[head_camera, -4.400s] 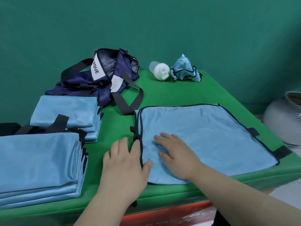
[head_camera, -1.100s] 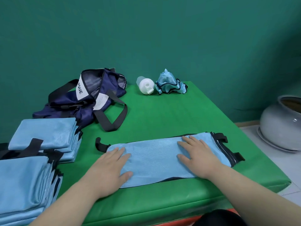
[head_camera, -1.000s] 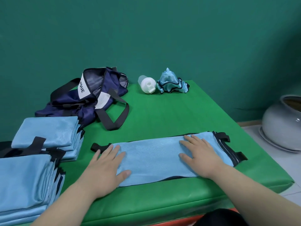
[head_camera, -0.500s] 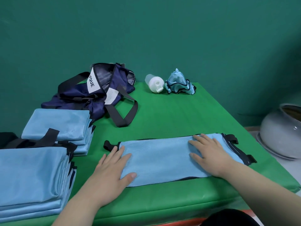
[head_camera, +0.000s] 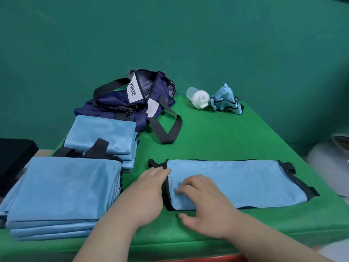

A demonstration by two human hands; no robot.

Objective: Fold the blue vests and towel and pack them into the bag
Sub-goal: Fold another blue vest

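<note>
Folding is not done: 1 vest (head_camera: 245,184) lies near the bench (head_camera: 217,140) front edge, flat left hand (head_camera: 147,193) at its end, right hand (head_camera: 205,203) bent on it, grip unclear; 2 stacks (head_camera: 62,188) wait, bag (head_camera: 136,103) seems unpacked.

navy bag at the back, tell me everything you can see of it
The navy bag is soft fabric, slumped at the far left of the green table with its mouth open toward the camera, showing grey lining. A white label reads VQUE; a second white tag sits lower. Black webbing straps trail off it, one loop lying on the table. The smaller stack of folded vests hides its near edge.
</note>
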